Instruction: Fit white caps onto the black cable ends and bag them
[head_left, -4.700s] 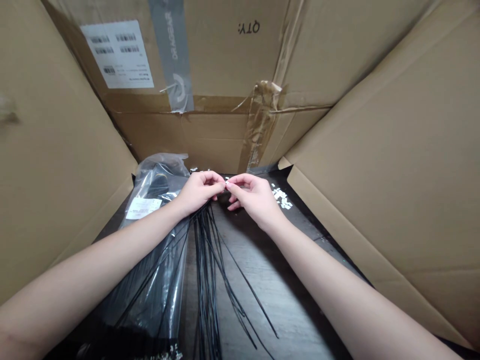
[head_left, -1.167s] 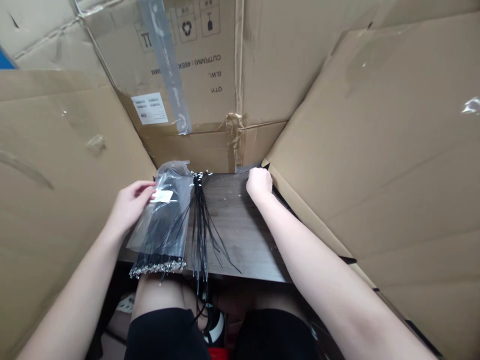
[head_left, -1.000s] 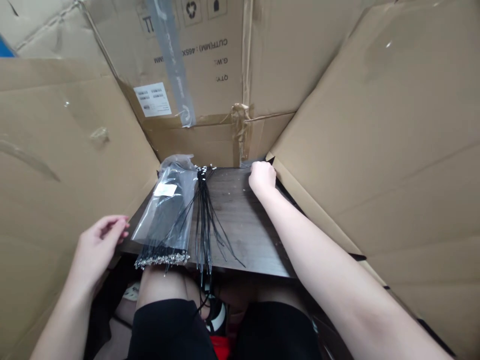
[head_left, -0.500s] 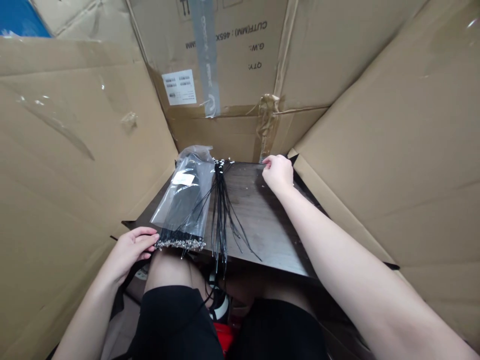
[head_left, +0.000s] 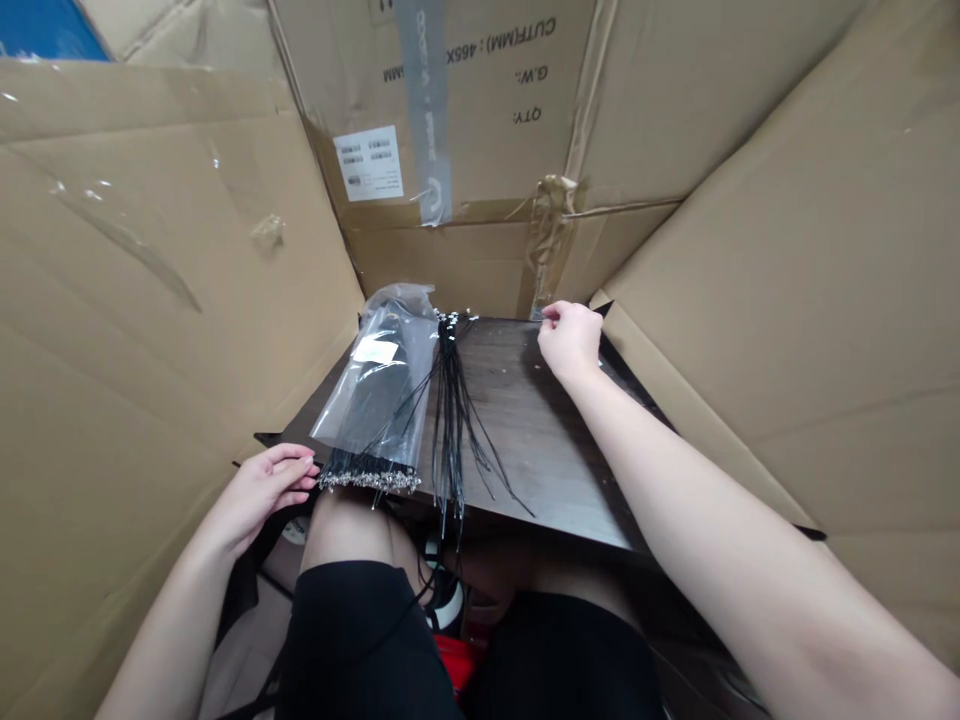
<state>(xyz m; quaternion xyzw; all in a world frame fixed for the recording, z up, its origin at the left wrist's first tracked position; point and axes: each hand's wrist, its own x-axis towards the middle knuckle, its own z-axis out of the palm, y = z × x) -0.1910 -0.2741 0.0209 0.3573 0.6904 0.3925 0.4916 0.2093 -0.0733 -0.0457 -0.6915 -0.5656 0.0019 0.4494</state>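
A clear plastic bag (head_left: 345, 400) with a white label lies on the left of the dark tabletop (head_left: 510, 400). From its near end sticks a dense bundle of black cords with silvery metal ends (head_left: 371, 480). My left hand (head_left: 270, 490) is pinched closed at the left edge of these ends; what its fingertips hold is too small to make out. To the right of the bag lie loose black cords (head_left: 450, 420), their tips hanging over the front edge. My right hand (head_left: 571, 338) is closed at the table's far right, its fingertips turned away from view.
Cardboard walls stand on the left (head_left: 150, 250), at the back (head_left: 487, 150) and on the right (head_left: 810, 280), close around the table. My legs in black shorts (head_left: 360, 640) are under the front edge. A red object (head_left: 459, 660) shows between them.
The whole view has shifted slightly right and up. Both hands keep nearly the same places beside the cords and at the far right; nothing is visibly taken or let go.
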